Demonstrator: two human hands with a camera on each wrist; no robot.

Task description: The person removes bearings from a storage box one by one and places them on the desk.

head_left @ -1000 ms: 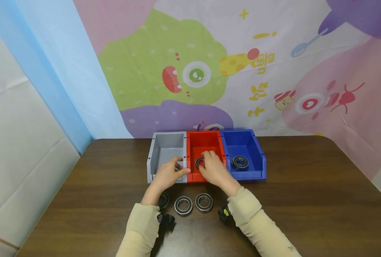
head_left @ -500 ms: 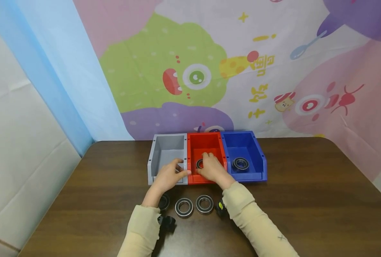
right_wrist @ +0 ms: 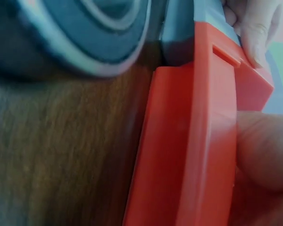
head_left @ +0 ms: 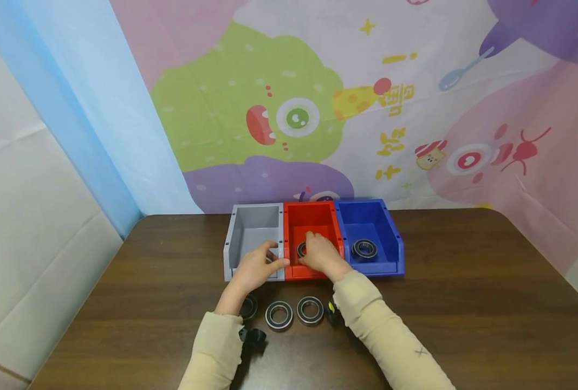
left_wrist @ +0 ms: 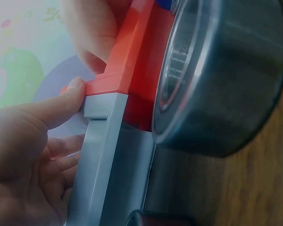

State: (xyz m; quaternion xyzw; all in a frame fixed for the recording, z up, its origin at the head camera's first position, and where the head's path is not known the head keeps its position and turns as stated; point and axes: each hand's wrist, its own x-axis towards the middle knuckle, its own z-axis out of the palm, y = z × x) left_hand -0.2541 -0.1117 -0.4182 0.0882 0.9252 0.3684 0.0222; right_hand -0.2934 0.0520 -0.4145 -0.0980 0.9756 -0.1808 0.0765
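Spreading the left hand (head_left: pixel 255 266) loosely over the gray bin (head_left: pixel 257 219), touching the red bin (head_left: pixel 313 216). Has the right hand (head_left: pixel 320 253) inside that one, at a bearing (head_left: pixel 300 249); cannot tell whether pinching it. Shows another bearing (head_left: pixel 365 258) in the blue bin (head_left: pixel 364 222).

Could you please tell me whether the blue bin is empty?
No, a bearing lies in the blue bin, near its front edge.

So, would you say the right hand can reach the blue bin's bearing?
Probably yes: that bearing lies uncovered, and the right hand, in the red bin, should only need to clear the dividing wall.
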